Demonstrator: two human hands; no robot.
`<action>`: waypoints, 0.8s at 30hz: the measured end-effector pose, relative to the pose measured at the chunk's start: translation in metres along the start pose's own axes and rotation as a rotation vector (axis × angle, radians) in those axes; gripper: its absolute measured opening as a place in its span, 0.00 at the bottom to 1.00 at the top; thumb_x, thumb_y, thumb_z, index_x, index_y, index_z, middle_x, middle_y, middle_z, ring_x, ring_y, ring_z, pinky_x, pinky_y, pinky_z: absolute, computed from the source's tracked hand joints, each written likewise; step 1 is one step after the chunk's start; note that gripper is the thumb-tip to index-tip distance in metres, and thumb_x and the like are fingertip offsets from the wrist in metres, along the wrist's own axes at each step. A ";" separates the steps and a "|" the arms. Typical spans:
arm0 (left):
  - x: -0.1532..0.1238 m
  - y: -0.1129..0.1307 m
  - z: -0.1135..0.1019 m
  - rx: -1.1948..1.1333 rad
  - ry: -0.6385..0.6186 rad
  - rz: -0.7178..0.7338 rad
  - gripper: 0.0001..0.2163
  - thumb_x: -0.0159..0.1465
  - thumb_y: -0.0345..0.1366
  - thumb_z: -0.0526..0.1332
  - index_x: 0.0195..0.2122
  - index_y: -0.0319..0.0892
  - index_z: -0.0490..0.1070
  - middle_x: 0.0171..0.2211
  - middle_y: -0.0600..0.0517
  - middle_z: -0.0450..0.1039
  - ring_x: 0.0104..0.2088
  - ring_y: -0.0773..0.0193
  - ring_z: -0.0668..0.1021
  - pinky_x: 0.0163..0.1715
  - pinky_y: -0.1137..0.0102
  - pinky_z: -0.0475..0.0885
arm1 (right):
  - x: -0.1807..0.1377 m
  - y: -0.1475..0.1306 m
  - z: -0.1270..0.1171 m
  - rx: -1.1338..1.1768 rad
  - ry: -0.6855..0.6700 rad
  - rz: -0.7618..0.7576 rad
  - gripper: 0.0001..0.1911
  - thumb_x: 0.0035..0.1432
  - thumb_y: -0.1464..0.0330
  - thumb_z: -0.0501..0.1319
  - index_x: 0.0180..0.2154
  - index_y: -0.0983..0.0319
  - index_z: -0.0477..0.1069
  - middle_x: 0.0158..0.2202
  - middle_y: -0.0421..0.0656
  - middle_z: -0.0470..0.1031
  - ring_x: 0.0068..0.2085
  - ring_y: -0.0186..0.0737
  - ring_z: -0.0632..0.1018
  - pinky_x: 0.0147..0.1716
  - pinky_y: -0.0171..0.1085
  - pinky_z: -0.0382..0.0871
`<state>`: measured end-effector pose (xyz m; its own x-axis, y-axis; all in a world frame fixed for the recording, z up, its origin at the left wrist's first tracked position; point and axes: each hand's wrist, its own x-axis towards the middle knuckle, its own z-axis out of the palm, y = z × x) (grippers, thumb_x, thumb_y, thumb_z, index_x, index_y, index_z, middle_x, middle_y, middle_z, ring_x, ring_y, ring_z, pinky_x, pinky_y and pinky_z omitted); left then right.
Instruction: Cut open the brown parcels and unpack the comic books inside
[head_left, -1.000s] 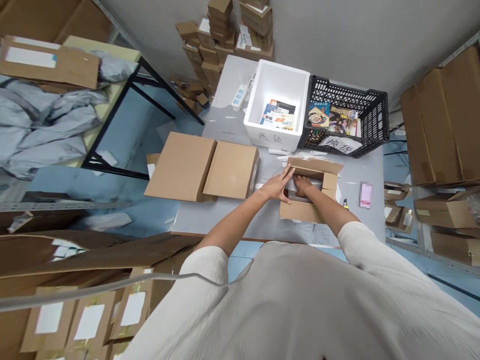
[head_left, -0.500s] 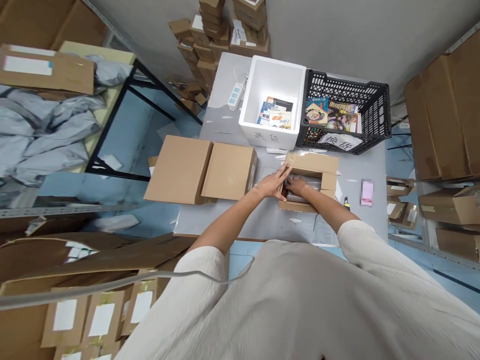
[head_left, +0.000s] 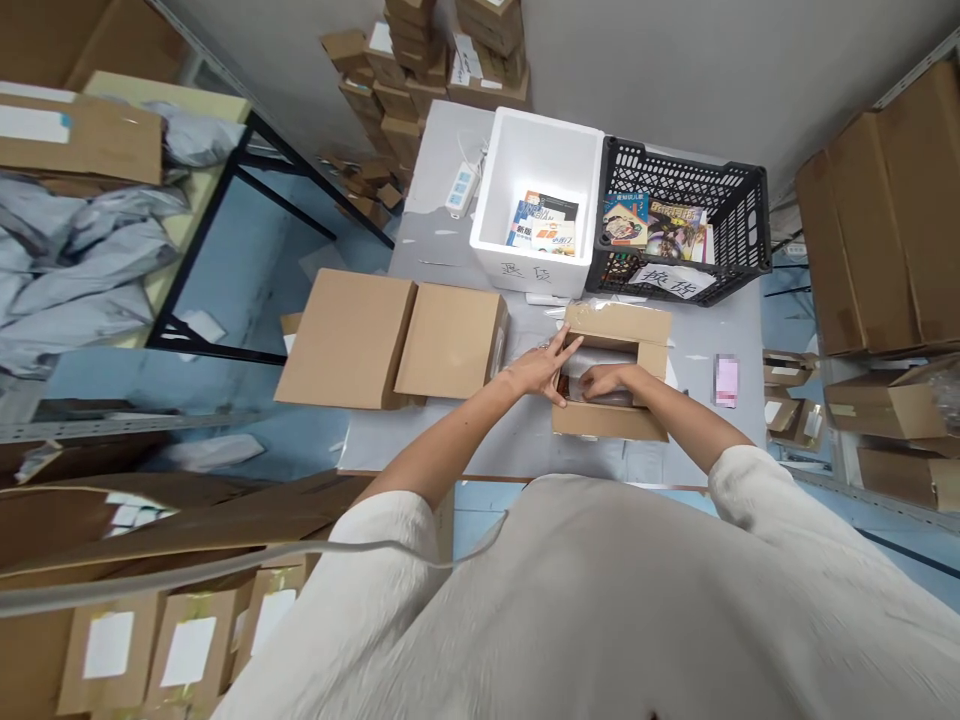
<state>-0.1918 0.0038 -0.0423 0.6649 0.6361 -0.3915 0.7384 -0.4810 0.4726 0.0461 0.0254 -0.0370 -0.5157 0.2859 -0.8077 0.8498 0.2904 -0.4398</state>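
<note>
An open cardboard box [head_left: 611,422] lies on the grey table with its flaps spread outward. My left hand [head_left: 538,370] grips its left end, thumb and fingers splayed across the edge. Inside, my right hand [head_left: 604,379] reaches in from the right with its fingers curled in a pinch; what they hold, if anything, cannot be made out. Under that hand shows clear, shiny plastic-like material [head_left: 616,398], with a small dark reddish patch by the left end. The rest of the contents is hidden.
Two closed cardboard boxes [head_left: 452,340] [head_left: 346,338] stand left of the open one. Behind are a white foam bin [head_left: 536,272] and a black crate [head_left: 739,240], both holding books. A power strip [head_left: 462,190] and a pink blurred item [head_left: 726,381] lie on the table [head_left: 420,440].
My right hand has lifted slightly and gone from spread fingers to curled ones inside the box. My left hand stays at the box's left end. The view has shifted a little.
</note>
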 end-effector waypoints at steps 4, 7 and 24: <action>0.001 0.001 0.003 0.016 0.002 -0.014 0.82 0.49 0.71 0.81 0.87 0.51 0.22 0.84 0.32 0.06 0.79 0.17 0.64 0.72 0.44 0.70 | -0.002 -0.003 0.013 -0.129 0.037 0.050 0.24 0.68 0.65 0.69 0.64 0.57 0.82 0.63 0.47 0.86 0.59 0.50 0.87 0.53 0.36 0.78; 0.000 0.002 0.005 0.022 0.015 -0.004 0.82 0.48 0.71 0.81 0.87 0.50 0.23 0.84 0.31 0.06 0.79 0.17 0.65 0.72 0.43 0.71 | 0.003 -0.008 0.021 -0.301 0.098 0.103 0.26 0.67 0.66 0.71 0.66 0.57 0.81 0.66 0.52 0.84 0.63 0.54 0.85 0.57 0.40 0.79; 0.003 -0.001 0.007 0.023 0.028 0.002 0.84 0.46 0.71 0.81 0.87 0.52 0.20 0.84 0.33 0.06 0.79 0.19 0.65 0.71 0.44 0.71 | 0.003 -0.015 0.018 -0.343 0.165 0.147 0.22 0.66 0.68 0.70 0.60 0.59 0.84 0.61 0.57 0.86 0.62 0.59 0.86 0.56 0.44 0.79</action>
<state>-0.1898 0.0013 -0.0495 0.6629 0.6516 -0.3687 0.7400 -0.4958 0.4544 0.0335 0.0051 -0.0397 -0.4259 0.4820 -0.7657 0.8444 0.5156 -0.1452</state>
